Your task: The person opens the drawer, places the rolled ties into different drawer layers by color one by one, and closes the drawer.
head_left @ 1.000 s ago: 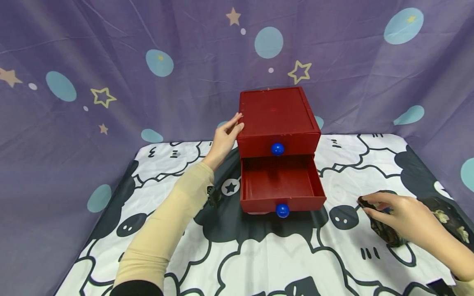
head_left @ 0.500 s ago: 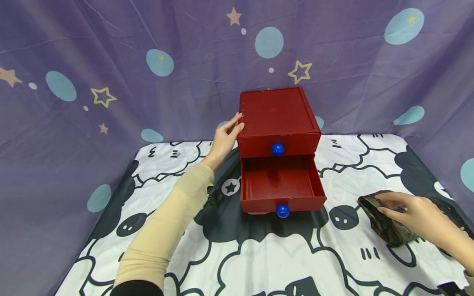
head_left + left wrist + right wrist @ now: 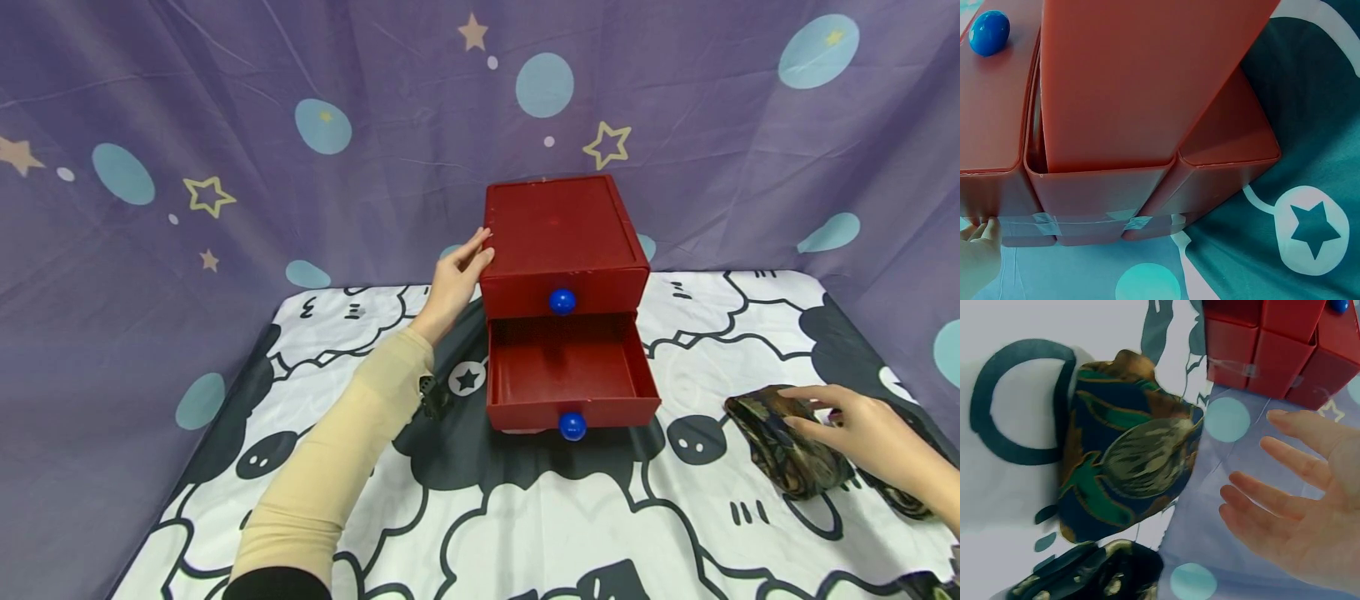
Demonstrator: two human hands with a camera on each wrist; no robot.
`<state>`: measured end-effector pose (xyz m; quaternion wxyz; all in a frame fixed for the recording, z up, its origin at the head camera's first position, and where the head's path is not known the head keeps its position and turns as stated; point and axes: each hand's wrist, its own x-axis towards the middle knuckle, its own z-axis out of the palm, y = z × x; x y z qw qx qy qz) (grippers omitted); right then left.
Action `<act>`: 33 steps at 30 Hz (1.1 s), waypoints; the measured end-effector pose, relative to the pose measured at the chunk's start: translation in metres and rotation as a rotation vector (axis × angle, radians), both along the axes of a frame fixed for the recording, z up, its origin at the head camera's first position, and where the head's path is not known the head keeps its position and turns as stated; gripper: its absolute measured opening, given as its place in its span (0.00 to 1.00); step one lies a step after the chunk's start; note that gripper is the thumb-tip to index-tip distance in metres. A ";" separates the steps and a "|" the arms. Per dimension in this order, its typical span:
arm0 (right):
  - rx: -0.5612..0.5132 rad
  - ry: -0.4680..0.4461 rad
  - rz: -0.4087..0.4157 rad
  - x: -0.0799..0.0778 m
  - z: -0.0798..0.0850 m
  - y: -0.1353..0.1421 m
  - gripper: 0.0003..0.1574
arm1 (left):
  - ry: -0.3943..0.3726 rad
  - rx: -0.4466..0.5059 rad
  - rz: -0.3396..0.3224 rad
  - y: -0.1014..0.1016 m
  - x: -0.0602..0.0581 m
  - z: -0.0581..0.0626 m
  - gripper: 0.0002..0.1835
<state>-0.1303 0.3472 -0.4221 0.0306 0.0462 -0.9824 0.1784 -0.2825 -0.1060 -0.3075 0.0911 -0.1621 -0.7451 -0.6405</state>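
Note:
A red two-drawer box (image 3: 555, 225) stands at the centre, its lower drawer (image 3: 570, 367) pulled out with the bare red floor showing inside. My left hand (image 3: 452, 287) touches the box's upper left side with straight fingers; in the left wrist view only a few fingertips (image 3: 986, 230) show beside the box's taped joint. On the right lies a folded dark cloth (image 3: 1129, 450) with green, brown and gold print. Over its right part is my right hand (image 3: 873, 433), fingers spread and holding nothing. Part of the cloth is hidden behind that hand in the head view.
A second dark patterned cloth (image 3: 1104, 575) lies beside the first, partly covered by the right forearm in the head view. Blue round knobs (image 3: 572, 427) stick out from the drawer fronts. A purple curtain (image 3: 390, 150) hangs behind the sheep-print tablecloth (image 3: 525, 533).
My right hand has drawn back to the right from the folded cloth's left corner, its fingers opening, so more of the cloth shows. The left hand and the box stay where they were.

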 end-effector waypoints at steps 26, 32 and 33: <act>-0.067 -0.128 0.008 0.008 0.015 -0.002 0.39 | -0.024 -0.040 0.020 0.002 0.002 0.004 0.22; -0.072 -0.151 0.020 0.006 0.011 0.001 0.41 | -0.031 -0.041 0.024 0.002 0.001 0.004 0.22; -0.071 -0.160 0.017 0.005 0.010 0.002 0.41 | -0.033 -0.044 0.024 0.002 0.001 0.004 0.22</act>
